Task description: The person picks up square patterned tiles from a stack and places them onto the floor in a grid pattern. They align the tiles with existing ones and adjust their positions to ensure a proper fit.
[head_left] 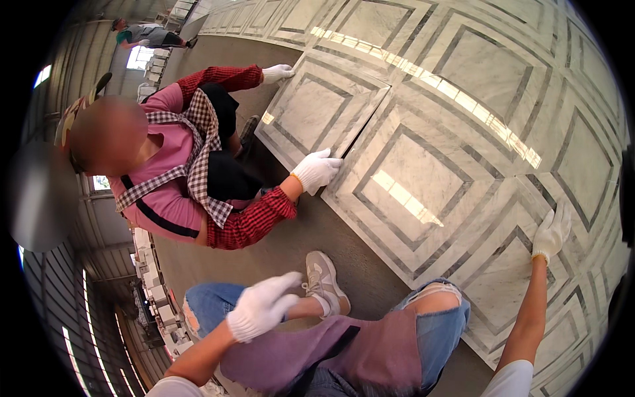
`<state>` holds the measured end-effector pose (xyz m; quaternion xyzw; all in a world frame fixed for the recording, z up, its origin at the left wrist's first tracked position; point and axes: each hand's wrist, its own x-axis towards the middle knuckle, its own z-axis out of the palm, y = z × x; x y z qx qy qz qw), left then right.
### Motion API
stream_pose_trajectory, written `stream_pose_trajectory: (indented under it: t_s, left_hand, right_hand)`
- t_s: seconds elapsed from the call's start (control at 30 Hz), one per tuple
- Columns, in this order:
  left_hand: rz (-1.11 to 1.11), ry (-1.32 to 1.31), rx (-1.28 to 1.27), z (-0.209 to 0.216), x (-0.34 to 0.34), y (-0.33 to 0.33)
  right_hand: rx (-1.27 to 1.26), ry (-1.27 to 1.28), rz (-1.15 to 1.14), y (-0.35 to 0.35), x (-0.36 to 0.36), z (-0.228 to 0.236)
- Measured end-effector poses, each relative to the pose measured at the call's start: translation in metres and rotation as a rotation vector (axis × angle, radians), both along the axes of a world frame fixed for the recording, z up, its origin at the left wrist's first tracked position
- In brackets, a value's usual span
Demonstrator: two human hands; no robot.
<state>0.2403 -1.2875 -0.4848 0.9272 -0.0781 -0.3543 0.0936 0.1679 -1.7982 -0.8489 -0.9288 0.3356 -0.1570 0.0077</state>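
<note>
My right hand [552, 231], in a white glove, lies flat with fingers spread on a white marble tile [509, 271] with a grey square border. In the air over my knee, my gloved left hand [263, 306] is blurred, fingers loosely apart, holding nothing. A co-worker in a pink top and checked scarf crouches across from me. One of their gloved hands [316, 169] presses the edge of another patterned marble tile [317, 112]; the other hand [278, 71] rests on that tile's far corner.
Many matching marble tiles [463, 79] cover the floor to the right. Bare grey concrete floor [317, 231] runs between me and the co-worker. Another person [149, 34] bends over far off at the top left. Stacked stone pieces [155, 298] line the left.
</note>
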Motion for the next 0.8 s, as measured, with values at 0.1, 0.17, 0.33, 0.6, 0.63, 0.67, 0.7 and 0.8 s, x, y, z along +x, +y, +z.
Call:
stream_pose_trajectory:
  t_s: [0.1, 0.17, 0.33, 0.6, 0.63, 0.67, 0.7, 0.8]
  left_hand:
    - [0.036, -0.441, 0.140, 0.071, -0.024, 0.050]
    - [0.073, -0.731, 0.220, 0.100, -0.042, 0.091]
    - [-0.274, -0.822, 0.291, 0.122, -0.057, 0.166]
    - [-0.540, -0.590, 0.020, 0.118, -0.056, 0.162]
    - [-0.591, -0.537, -0.063, 0.114, -0.054, 0.155]
    - [-0.652, -0.552, -0.084, 0.108, -0.054, 0.148]
    - [-0.649, -0.537, -0.111, 0.106, -0.046, 0.146]
    - [-0.647, -0.514, -0.148, 0.104, -0.032, 0.145]
  right_hand:
    - [-0.028, 0.049, -0.002, 0.000, -0.001, -0.009]
    - [-0.016, 0.097, -0.010, -0.002, -0.003, -0.012]
    - [0.087, 0.218, 0.006, -0.033, -0.019, -0.022]
    - [0.300, 0.267, 0.052, 0.122, -0.072, 0.028]
    - [0.220, 0.252, 0.076, 0.144, -0.094, 0.021]
    - [0.271, 0.264, 0.027, 0.169, -0.108, 0.018]
    - [0.252, 0.246, -0.004, 0.180, -0.123, 0.011]
    - [0.243, 0.188, -0.086, 0.211, -0.138, 0.002]
